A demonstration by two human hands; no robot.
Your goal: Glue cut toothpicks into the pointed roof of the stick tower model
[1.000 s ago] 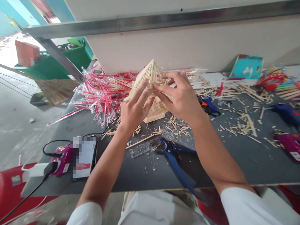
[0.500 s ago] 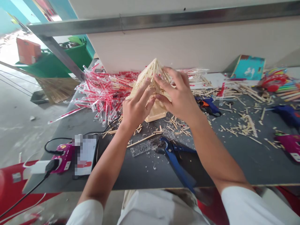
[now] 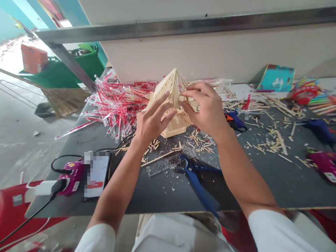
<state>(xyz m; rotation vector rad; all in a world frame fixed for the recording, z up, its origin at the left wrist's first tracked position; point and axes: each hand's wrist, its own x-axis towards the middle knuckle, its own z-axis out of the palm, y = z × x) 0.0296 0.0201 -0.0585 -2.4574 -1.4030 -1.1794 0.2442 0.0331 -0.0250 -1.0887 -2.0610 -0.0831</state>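
A small model house made of thin wooden sticks, with a pointed roof, stands on the dark tabletop in front of me. My left hand lies along its left side, fingers stretched over the roof and thumb apart. On the right, my right hand has its thumb and fingertips closed at the roof's right edge. Whether a loose stick is between them is hidden. Below the house lie a clear ruler and a blue-handled cutter.
Red-and-clear plastic wrappers pile up at the left. Stick offcuts are scattered rightward, near a blue glue gun and another. A phone and magenta power strip with cords lie front left. A metal bar crosses behind.
My right hand has shifted slightly right and down along the roof, its fingertips drawing closer to the edge. My left thumb has moved away from the right hand's thumb. The house stays put.
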